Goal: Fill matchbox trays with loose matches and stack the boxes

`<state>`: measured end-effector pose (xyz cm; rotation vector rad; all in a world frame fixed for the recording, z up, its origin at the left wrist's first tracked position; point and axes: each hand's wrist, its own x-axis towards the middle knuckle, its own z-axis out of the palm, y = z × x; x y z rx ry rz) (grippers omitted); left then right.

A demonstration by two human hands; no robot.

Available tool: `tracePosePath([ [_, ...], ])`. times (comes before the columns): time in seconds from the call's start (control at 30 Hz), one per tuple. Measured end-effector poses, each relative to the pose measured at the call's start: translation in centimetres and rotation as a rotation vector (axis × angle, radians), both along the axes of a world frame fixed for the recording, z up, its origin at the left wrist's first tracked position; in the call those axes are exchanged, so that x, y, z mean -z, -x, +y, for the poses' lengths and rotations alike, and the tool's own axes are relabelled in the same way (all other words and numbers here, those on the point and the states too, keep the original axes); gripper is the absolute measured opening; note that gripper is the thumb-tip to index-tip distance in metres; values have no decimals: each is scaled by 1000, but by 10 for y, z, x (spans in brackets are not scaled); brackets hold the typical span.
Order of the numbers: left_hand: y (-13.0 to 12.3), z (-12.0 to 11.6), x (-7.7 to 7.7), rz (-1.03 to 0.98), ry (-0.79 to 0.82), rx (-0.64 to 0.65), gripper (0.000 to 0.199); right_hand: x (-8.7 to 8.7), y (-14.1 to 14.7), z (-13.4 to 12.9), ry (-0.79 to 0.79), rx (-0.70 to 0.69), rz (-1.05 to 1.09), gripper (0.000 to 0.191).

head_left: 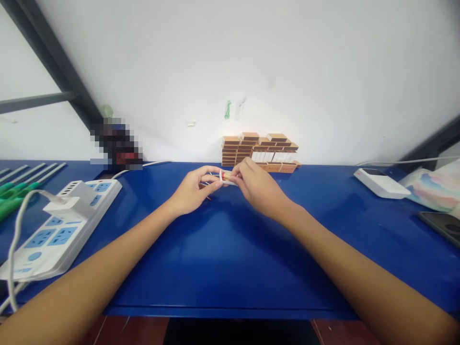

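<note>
My left hand (194, 190) grips the left end of a small white matchbox tray (221, 178) between thumb and fingers, above the blue table. Matches (225, 176) with red heads and pale sticks lie in the tray. At its right end, my right hand (257, 184) has thumb and forefinger closed on the matches; the fingers partly hide them. A few thin pale sticks (205, 183) show by the left fingers, and I cannot tell whether they are held or lie on the table. Behind my hands, stacked matchboxes (247, 146) stand against the wall.
A white power strip (75, 239) with plugs and a cable takes up the left of the blue table (223, 268). Green-handled tools (17, 191) lie beyond it. On the right are a white device (383, 184), a colourful plastic packet (434, 187) and a dark phone (440, 225).
</note>
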<state>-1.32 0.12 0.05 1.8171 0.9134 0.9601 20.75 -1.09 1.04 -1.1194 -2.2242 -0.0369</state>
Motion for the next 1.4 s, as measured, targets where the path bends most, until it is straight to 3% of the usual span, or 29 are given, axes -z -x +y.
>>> tracePosePath([
  [0.27, 1, 2, 2, 12, 10, 18, 48, 0, -5, -1, 26, -10, -30, 11],
  [0.6, 1, 1, 1, 37, -21, 47, 48, 2, -3, -3, -51, -39, 128, 7],
  [1.03, 4, 4, 0, -101, 53, -72, 53, 5, 2, -7, -172, -95, 131, 31],
  [1.4, 3, -1, -2, -63, 89, 3, 54, 5, 0, -6, -167, -81, 154, 27],
])
